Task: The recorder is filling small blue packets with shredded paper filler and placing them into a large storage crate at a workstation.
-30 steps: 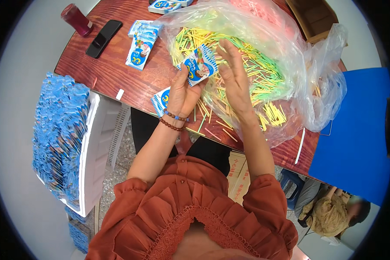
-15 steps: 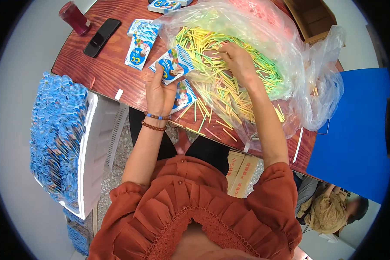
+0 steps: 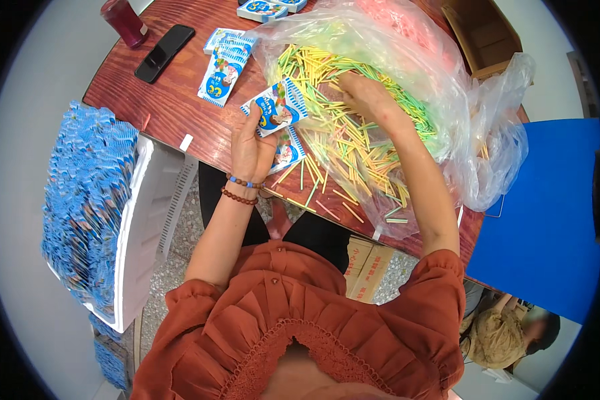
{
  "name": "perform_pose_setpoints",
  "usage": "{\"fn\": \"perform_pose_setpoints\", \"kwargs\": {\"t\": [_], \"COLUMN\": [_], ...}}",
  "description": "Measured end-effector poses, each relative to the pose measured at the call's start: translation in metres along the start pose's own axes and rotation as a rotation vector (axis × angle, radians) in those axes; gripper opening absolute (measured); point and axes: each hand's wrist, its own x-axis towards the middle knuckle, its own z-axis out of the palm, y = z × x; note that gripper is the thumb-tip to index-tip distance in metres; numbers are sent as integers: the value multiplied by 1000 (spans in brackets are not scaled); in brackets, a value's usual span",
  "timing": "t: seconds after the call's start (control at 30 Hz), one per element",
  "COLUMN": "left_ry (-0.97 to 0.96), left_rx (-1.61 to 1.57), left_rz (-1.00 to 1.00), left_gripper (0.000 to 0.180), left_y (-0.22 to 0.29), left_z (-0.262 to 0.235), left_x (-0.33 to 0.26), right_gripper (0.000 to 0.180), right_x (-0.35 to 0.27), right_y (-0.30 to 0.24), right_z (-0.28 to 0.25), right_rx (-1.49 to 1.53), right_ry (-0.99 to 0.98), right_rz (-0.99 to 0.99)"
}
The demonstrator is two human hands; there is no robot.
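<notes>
My left hand [image 3: 255, 143] grips a small blue-and-white packet [image 3: 275, 107] near the table's front edge, thumb across its face. Another such packet [image 3: 288, 152] lies on the table just below it, partly covered by that hand. My right hand [image 3: 369, 99] reaches into a pile of thin yellow and green sticks [image 3: 353, 143] that rests on an opened clear plastic bag [image 3: 327, 30]. Its fingers curl down into the sticks, so their tips and anything between them are hidden. Several more packets [image 3: 223, 70] lie overlapped to the left of the pile.
A dark phone [image 3: 165, 53] and a red-filled jar [image 3: 125, 23] stand at the far left. An open cardboard box [image 3: 483, 33] sits far right, past pink material [image 3: 400, 20] in plastic. A white crate [image 3: 147, 220] packed with blue packets is at left. Another person [image 3: 503, 337] sits lower right.
My right hand has shifted slightly and dipped its fingers further into the sticks. The left hand still holds its packet, turned a little. The whole view has moved slightly.
</notes>
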Motion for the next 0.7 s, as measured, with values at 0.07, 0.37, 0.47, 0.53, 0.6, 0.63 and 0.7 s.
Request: {"fn": "perform_pose_setpoints", "kwargs": {"t": [0.07,0.37,0.47,0.53,0.6,0.63,0.7], "left_ry": [-8,-40,-29,-27,-27,-27,-9], "left_rx": [-13,-52,-50,-46,-37,-36,-51], "left_rz": [-3,-43,-47,-54,-49,-49,-43], "left_gripper": [29,29,30,30,31,31,31], "left_y": [-3,-8,-8,-9,-8,-9,-10], "left_z": [0,5,6,8,8,9,12], "left_x": [0,0,-1,-1,-3,-4,-4], "right_gripper": [13,15,13,12,12,12,12], "right_x": [-9,-39,-44,-48,-47,-45,-43], "right_y": [8,13,-6,-27,-62,-76,-95], "right_z": [0,2,-11,-23,-38,-41,-40], "right_rx": [30,625,734,1108,1221,1330,1339], "right_ry": [26,474,512,658,701,746,743], "right_rz": [43,141,218,263,213,163,146]}}
